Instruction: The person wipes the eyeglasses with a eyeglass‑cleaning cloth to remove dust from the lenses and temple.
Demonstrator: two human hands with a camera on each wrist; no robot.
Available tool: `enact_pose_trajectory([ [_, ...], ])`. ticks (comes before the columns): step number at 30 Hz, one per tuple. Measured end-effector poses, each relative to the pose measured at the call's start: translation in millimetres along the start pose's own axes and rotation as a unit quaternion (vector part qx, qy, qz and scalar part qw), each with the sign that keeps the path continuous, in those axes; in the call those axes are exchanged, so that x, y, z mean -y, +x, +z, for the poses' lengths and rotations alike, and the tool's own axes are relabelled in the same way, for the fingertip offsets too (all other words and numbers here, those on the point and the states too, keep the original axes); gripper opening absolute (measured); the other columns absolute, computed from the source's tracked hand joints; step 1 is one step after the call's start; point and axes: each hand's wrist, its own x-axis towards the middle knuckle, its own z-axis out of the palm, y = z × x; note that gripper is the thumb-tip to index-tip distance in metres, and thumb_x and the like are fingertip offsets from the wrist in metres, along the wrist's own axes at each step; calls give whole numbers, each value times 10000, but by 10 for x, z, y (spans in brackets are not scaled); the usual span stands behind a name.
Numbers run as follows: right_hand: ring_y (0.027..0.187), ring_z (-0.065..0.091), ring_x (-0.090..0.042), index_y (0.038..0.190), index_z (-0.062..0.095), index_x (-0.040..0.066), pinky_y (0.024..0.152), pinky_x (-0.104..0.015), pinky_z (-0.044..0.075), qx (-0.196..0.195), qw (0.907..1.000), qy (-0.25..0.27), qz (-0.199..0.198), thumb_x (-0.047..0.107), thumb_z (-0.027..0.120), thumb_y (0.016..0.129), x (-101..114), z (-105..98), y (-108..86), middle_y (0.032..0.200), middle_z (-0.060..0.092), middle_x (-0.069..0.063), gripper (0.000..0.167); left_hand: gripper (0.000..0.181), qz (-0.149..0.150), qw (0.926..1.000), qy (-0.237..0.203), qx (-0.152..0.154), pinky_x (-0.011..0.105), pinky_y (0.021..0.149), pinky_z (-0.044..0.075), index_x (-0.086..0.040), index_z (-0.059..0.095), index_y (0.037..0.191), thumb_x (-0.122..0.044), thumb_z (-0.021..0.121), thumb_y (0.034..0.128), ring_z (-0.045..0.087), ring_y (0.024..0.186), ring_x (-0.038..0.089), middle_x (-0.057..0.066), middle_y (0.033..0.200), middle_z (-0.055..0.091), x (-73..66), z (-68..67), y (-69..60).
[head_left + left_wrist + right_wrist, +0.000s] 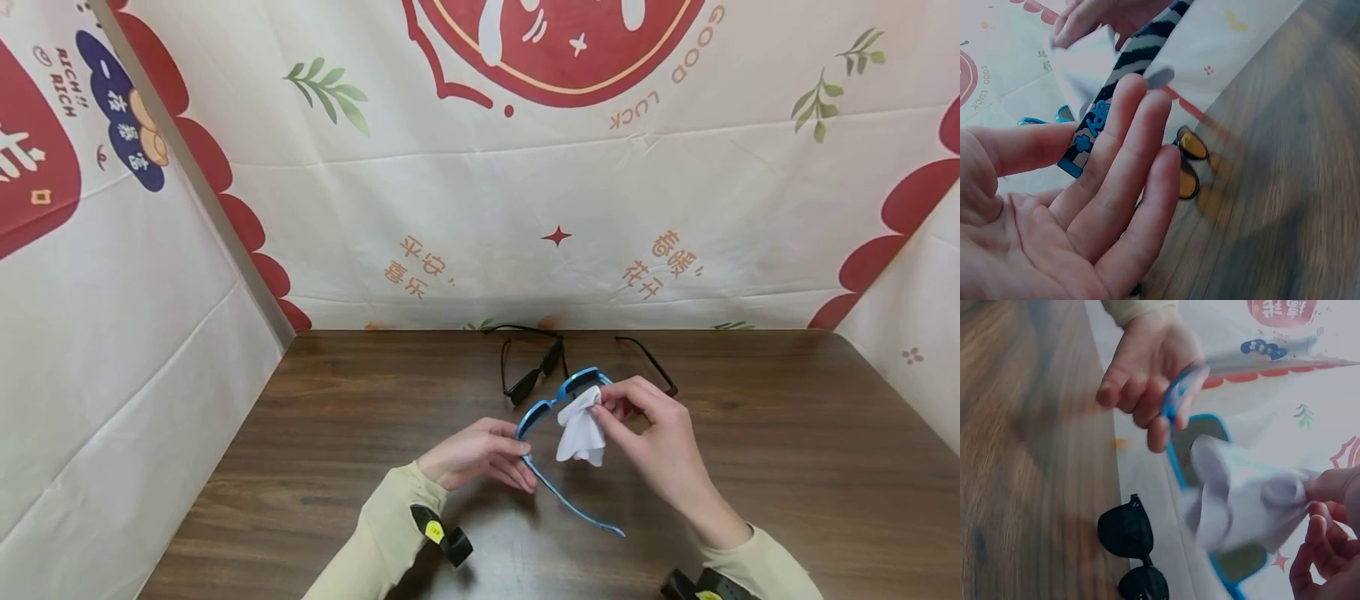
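My left hand (483, 454) pinches a pair of blue-framed sunglasses (534, 415) near one hinge, between thumb and fingers. One temple hangs down toward me; in the left wrist view a temple (1141, 51) shows black-and-white stripes and raised blue lettering. With thumb and fingertips my right hand (663, 437) pinches a white cloth (581, 433), which drapes down in front of the sunglasses. The right wrist view shows the cloth (1247, 494) crossing the middle of the frame, between the two dark lenses. Whether the right fingers also touch the frame is hidden.
Black sunglasses (527, 385) lie on the brown wooden table (337, 433) behind the blue pair. Farther right, a thin black temple (652, 362) shows, its other parts covered by the right hand. Printed white cloth walls (570, 192) stand behind and at the sides.
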Motion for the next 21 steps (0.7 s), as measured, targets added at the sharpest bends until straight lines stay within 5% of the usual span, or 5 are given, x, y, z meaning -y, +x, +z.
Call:
enact_pose_trajectory([
  [14, 760, 557, -24, 943, 689, 27, 651, -105, 437, -79, 9994, -237, 254, -176, 757, 700, -33, -351, 97, 887, 624, -26, 324, 78, 229, 9968, 593, -478, 510, 816, 515, 21, 497, 894, -22, 502, 959, 707, 720, 223, 223, 800, 695, -87, -366, -237],
  [21, 790, 550, -8, 947, 687, 19, 706, -73, 420, -72, 9982, -594, -16, -205, 753, 668, -85, -521, 122, 895, 629, -31, 364, 83, 222, 9929, 1073, -470, 538, 810, 506, 26, 514, 881, -13, 502, 954, 706, 722, 227, 239, 798, 689, -167, -515, -318],
])
